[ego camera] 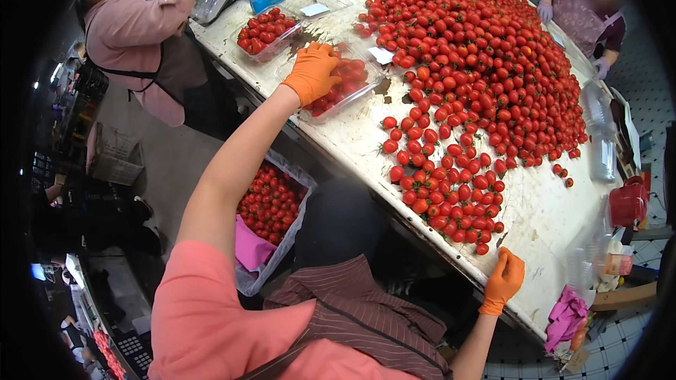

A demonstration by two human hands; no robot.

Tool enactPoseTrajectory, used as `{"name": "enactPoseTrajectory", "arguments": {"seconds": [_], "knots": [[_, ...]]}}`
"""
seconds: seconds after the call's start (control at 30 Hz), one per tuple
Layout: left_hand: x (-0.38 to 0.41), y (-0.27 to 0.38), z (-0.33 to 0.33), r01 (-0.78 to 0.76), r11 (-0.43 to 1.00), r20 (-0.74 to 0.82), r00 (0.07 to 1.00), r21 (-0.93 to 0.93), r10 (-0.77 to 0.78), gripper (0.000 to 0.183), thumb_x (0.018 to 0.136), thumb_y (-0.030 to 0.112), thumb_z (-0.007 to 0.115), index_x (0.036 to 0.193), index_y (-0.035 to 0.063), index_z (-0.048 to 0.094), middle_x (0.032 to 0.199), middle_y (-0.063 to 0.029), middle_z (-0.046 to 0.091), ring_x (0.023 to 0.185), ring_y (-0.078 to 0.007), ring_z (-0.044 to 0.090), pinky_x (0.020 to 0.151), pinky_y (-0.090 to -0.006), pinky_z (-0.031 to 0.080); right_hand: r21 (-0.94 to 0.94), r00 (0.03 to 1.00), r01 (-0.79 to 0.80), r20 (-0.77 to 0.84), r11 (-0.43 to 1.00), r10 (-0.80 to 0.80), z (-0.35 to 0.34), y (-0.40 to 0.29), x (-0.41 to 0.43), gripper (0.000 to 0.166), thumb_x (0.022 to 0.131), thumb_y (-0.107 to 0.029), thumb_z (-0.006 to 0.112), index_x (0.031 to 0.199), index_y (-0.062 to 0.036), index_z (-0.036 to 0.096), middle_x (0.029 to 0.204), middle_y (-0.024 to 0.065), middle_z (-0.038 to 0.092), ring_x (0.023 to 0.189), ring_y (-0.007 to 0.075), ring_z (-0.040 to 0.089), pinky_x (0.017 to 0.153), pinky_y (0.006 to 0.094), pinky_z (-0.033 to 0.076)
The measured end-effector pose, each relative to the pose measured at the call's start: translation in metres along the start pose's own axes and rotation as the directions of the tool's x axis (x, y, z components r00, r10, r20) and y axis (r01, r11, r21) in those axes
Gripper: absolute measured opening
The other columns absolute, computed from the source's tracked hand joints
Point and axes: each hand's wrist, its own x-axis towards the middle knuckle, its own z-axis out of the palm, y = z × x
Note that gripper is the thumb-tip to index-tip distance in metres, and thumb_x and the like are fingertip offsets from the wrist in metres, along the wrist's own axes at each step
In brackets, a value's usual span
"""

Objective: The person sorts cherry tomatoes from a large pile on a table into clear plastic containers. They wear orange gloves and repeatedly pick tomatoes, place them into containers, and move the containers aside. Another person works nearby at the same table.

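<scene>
My left hand (315, 74), in an orange glove, grips the near left part of a clear plastic clamshell box (364, 89). Cherry tomatoes (338, 87) inside look hazy through the plastic, and the hand covers some of them. At the table's near edge, my right hand (504, 281), also gloved in orange, has its fingers curled in; nothing shows in it. Just beyond it lies a loose spread of cherry tomatoes (449, 184), running back into a large heap (491, 53). A white paper slip (381, 55) lies beside the clamshell box.
An open box of tomatoes (266, 31) and an open clamshell (332, 2) stand near a scale (211, 8). Below the table edge (401, 216) sits a lined crate (309, 190) of tomatoes. Co-workers stand at left (132, 47) and far right (581, 16). A red container (628, 203) is at right.
</scene>
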Motion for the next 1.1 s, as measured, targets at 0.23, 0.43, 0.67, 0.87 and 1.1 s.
{"name": "enactPoseTrajectory", "arguments": {"seconds": [0.23,0.43,0.67,0.87,1.1], "knots": [[-0.050,-0.011,-0.068,0.123,0.852,-0.069,0.981,-0.509,-0.182,0.018,0.082,0.014,0.074,0.091,0.0043,0.063,0.100,-0.0098,0.059,0.101,-0.0255,0.056,0.092,-0.0350,0.042,0.005,1.000,-0.019,0.018,1.000,0.019,-0.001,-0.004,0.003,0.011,0.089,-0.004,0.063,0.096,-0.0030,0.072,0.089,0.0091,0.069,0.081,0.0253,0.061,0.075,0.0369,0.048],[-0.161,-0.044,-0.095,0.189,0.955,0.472,0.880,-0.229,-0.061,0.032,0.082,0.011,0.072,0.113,0.0046,0.068,0.112,-0.0101,0.065,0.103,-0.0259,0.061,0.098,-0.0365,0.045,-0.037,1.000,0.028,0.006,0.999,-0.028,-0.001,-0.003,0.001,0.012,0.089,-0.005,0.063,0.097,-0.0028,0.072,0.090,0.0091,0.069,0.082,0.0252,0.062,0.075,0.0373,0.049],[-0.065,0.038,-0.057,-0.103,0.889,-0.251,0.968,-0.446,-0.014,0.045,0.080,0.015,0.075,0.123,0.0074,0.063,0.125,-0.0134,0.061,0.116,-0.0335,0.056,0.100,-0.0410,0.045,-0.007,0.999,0.032,0.009,0.999,-0.032,0.001,0.000,0.002,0.012,0.089,-0.005,0.063,0.097,-0.0025,0.072,0.089,0.0096,0.070,0.082,0.0253,0.061,0.075,0.0369,0.049],[-0.004,0.066,0.014,-0.109,0.992,0.001,0.994,0.069,0.109,0.062,0.089,0.027,0.065,0.147,0.0177,0.042,0.150,-0.0138,0.041,0.138,-0.0357,0.035,0.112,-0.0586,0.023,0.010,1.000,0.016,-0.001,1.000,-0.016,-0.002,0.001,0.000,0.011,0.088,-0.006,0.064,0.095,-0.0032,0.072,0.087,0.0092,0.069,0.081,0.0257,0.061,0.074,0.0367,0.048],[0.003,0.000,0.039,0.025,0.994,-0.039,0.999,0.102,-0.021,0.061,0.094,0.028,0.059,0.151,0.0246,0.039,0.154,-0.0084,0.039,0.137,-0.0308,0.039,0.113,-0.0543,0.021,-0.060,0.995,0.095,-0.012,0.994,-0.096,0.000,0.001,0.004,0.009,0.087,-0.006,0.065,0.094,-0.0048,0.072,0.085,0.0094,0.067,0.079,0.0273,0.061,0.073,0.0378,0.047]]}}
